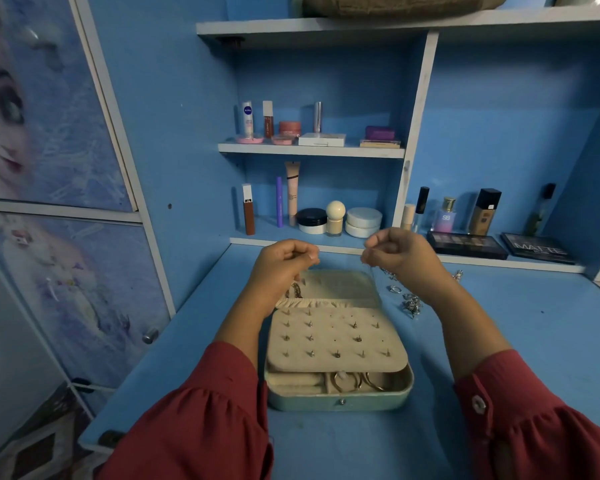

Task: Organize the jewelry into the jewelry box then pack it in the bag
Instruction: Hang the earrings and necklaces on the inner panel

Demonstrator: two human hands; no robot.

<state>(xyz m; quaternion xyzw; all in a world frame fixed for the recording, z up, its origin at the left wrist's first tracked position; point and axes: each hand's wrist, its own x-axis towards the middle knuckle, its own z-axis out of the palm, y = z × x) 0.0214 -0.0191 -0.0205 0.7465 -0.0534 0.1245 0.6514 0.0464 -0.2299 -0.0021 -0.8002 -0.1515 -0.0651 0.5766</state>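
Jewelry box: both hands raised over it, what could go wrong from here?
1. Both the left hand and right hand are curled as if pinching something thin; a fine strand seems to hang from the right. It could snag the studs on the earring panel.
2. The right forearm hovers over the loose silver jewelry on the desk and could sweep it away.

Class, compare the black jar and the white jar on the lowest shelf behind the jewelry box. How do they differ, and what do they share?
Colour: the black jar has a dark lid over a white base, while the white jar is white all over. Place: the black jar stands left of the round-topped bottle, the white jar right of it. Size: the white jar looks a little wider. Both are low, round, lidded and upright.
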